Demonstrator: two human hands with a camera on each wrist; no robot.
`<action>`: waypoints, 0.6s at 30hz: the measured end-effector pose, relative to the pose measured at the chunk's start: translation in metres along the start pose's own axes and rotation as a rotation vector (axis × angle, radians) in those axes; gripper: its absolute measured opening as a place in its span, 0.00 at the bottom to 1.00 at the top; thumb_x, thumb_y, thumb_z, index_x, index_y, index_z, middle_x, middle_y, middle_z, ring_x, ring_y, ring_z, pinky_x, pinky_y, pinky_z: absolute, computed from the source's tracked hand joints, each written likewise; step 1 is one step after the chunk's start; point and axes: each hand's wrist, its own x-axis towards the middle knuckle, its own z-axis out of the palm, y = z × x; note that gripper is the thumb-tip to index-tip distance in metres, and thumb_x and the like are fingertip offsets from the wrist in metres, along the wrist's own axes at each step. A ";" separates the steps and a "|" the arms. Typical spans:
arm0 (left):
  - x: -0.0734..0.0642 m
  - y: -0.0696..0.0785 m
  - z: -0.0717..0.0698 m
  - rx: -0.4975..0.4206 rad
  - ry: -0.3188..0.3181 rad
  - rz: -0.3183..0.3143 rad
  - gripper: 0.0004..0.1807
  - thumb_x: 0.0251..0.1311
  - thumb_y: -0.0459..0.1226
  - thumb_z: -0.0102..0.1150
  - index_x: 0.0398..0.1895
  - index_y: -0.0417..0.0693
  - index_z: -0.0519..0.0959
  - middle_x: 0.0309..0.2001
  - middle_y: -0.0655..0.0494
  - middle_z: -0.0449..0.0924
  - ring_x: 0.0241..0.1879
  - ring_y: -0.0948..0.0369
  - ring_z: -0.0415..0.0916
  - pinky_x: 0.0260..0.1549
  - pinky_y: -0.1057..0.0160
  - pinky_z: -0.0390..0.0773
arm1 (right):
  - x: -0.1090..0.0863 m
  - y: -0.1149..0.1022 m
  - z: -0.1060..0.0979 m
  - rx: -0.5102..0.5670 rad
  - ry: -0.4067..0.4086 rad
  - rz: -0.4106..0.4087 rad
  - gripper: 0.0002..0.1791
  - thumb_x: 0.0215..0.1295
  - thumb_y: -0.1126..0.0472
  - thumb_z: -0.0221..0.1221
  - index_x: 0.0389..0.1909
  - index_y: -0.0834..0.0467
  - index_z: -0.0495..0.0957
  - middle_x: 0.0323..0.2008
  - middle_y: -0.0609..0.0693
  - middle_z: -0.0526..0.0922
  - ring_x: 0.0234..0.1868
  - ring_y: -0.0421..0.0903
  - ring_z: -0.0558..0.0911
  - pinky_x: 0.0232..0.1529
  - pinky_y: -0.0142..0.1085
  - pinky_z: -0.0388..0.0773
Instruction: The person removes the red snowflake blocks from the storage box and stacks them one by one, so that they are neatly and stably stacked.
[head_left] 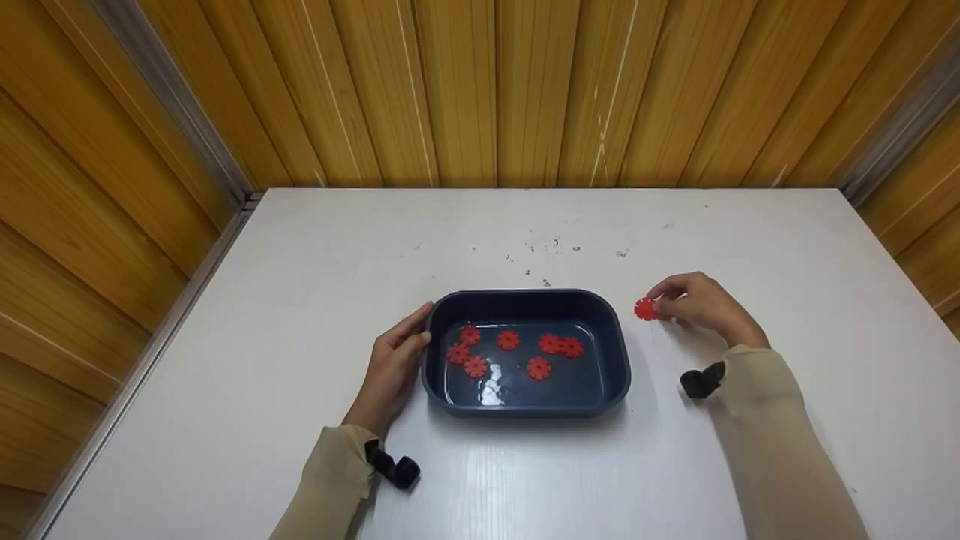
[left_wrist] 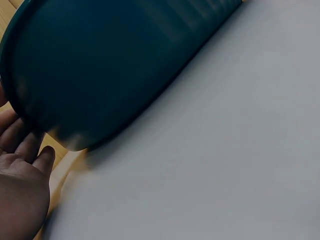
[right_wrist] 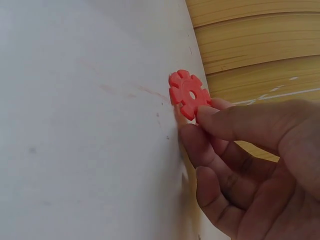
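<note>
My right hand (head_left: 701,306) pinches a red notched plastic disc (head_left: 645,308) between thumb and fingertips, to the right of the dark blue box (head_left: 525,411). The right wrist view shows this disc (right_wrist: 181,95) with its slotted rim and centre hole, held close over the white table. My left hand (head_left: 394,364) rests against the box's left side, with its fingers laid along the outer wall. In the left wrist view the fingers (left_wrist: 25,142) touch the wall near a rounded corner. Several more red discs (head_left: 538,368) lie flat on the box's floor, some overlapping.
The box stands on a white table (head_left: 262,360) with small dark scuff marks behind it. Wood-look panels (head_left: 465,90) rise at the table's back edge, and a metal frame strip (head_left: 150,360) runs along its left side. Black straps with small devices (head_left: 701,381) sit on both wrists.
</note>
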 end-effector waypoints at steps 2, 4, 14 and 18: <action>0.000 0.000 0.000 0.004 -0.001 0.001 0.27 0.63 0.30 0.49 0.67 0.42 0.68 0.70 0.51 0.65 0.73 0.61 0.56 0.69 0.68 0.59 | 0.001 0.001 0.000 -0.002 0.001 0.008 0.16 0.62 0.62 0.57 0.49 0.63 0.80 0.37 0.55 0.78 0.33 0.44 0.76 0.33 0.29 0.75; 0.000 0.000 0.000 0.004 0.004 0.000 0.27 0.63 0.30 0.49 0.67 0.41 0.68 0.70 0.51 0.65 0.72 0.61 0.57 0.69 0.68 0.59 | 0.001 0.001 0.001 -0.007 0.001 0.022 0.16 0.62 0.62 0.57 0.50 0.63 0.79 0.38 0.55 0.78 0.34 0.45 0.75 0.34 0.29 0.75; 0.000 -0.001 0.000 -0.008 0.007 0.009 0.27 0.62 0.28 0.49 0.67 0.40 0.68 0.70 0.49 0.64 0.72 0.58 0.57 0.69 0.66 0.61 | -0.004 0.001 0.001 0.002 -0.004 0.029 0.16 0.63 0.61 0.58 0.50 0.64 0.79 0.39 0.56 0.79 0.36 0.46 0.75 0.35 0.29 0.74; -0.001 -0.001 -0.001 -0.018 0.003 0.004 0.27 0.63 0.28 0.48 0.67 0.40 0.67 0.70 0.50 0.64 0.72 0.59 0.57 0.68 0.67 0.62 | -0.006 0.001 0.001 0.009 -0.007 0.013 0.17 0.63 0.62 0.58 0.50 0.65 0.79 0.40 0.58 0.80 0.35 0.46 0.76 0.34 0.30 0.74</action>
